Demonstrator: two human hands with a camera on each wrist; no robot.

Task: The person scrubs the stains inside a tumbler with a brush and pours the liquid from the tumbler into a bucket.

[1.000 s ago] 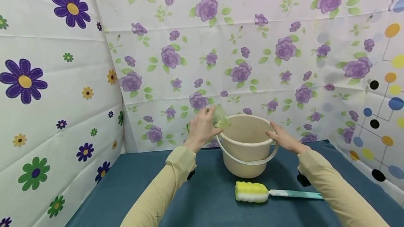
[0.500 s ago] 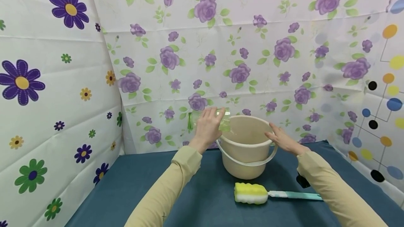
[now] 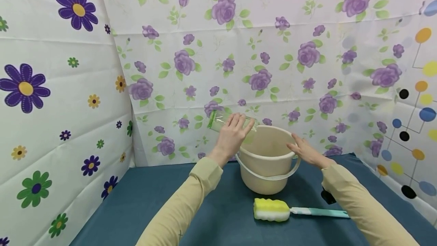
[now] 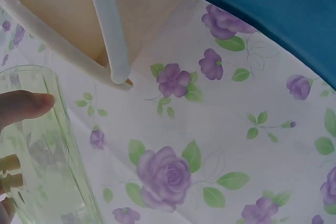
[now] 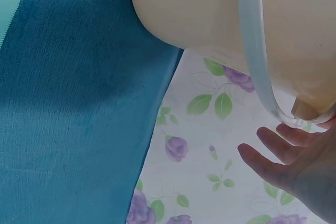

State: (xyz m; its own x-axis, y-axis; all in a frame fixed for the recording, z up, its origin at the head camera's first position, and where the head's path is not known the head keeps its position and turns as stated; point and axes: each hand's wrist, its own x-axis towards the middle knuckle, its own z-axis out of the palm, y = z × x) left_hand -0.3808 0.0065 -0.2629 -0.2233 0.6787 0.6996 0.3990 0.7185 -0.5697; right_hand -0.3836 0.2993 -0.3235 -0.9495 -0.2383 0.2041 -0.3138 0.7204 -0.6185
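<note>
My left hand (image 3: 232,137) grips a clear, green-tinted glass (image 3: 218,120), tipped with its thick green end raised and its other end over the left rim of a cream bucket (image 3: 266,174). In the left wrist view, a thumb and fingertips lie around the ribbed glass (image 4: 47,150). Pale liquid seems to show at its lower end. My right hand (image 3: 308,152) rests on the bucket's right rim. In the right wrist view, the fingers of that hand (image 5: 304,156) are extended and spread beside the handle joint. The bucket's floor is hidden.
The bucket's pale handle (image 3: 269,177) hangs down across its front. A yellow-and-white sponge brush (image 3: 271,210) with a teal handle lies in front of the bucket on the dark blue cloth (image 3: 218,215). Flower-patterned sheets (image 3: 191,18) stand behind and at the sides.
My left hand has moved right and rolled over, tipping the glass further toward the bucket with its thick end rising. The right hand, bucket and sponge brush look nearly unmoved.
</note>
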